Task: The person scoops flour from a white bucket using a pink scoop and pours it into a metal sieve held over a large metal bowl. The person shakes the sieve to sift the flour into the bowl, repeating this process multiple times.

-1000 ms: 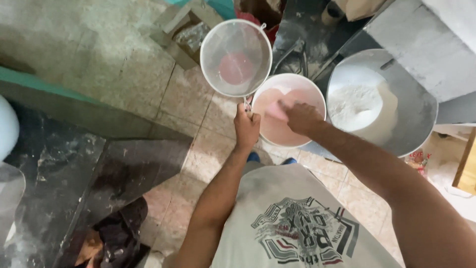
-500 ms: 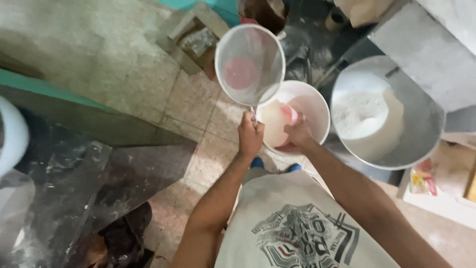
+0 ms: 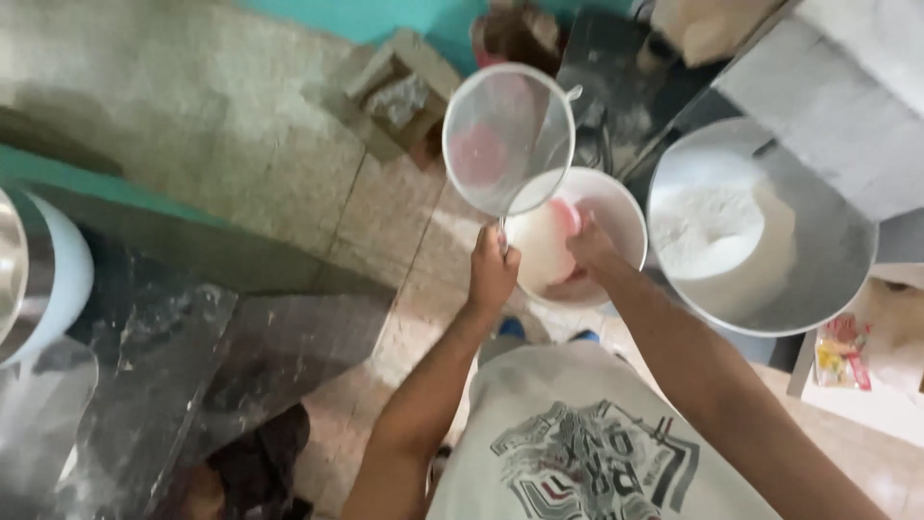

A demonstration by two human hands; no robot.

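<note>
My left hand [image 3: 493,272] grips the handle of a round wire-mesh sieve [image 3: 507,138], held up over the floor beside a white bucket [image 3: 624,214]. A pinkish patch shows through the mesh. My right hand [image 3: 587,243] reaches into the white bucket and holds a small pink scoop [image 3: 563,214] at the pale flour inside. To the right sits a large metal bowl [image 3: 828,260] with a heap of white flour [image 3: 707,229].
A dark stone counter [image 3: 144,385] dusted with flour lies at the left, with a pale blue container [image 3: 58,279] on it. A concrete block [image 3: 399,91] stands on the tiled floor ahead. A grey slab [image 3: 847,87] is at the upper right, a colourful packet [image 3: 840,351] below it.
The view shifted, so sieve and bucket sit lower in frame. My right hand went from resting on the flour to gripping the pink scoop in the bucket. The sieve stays raised.
</note>
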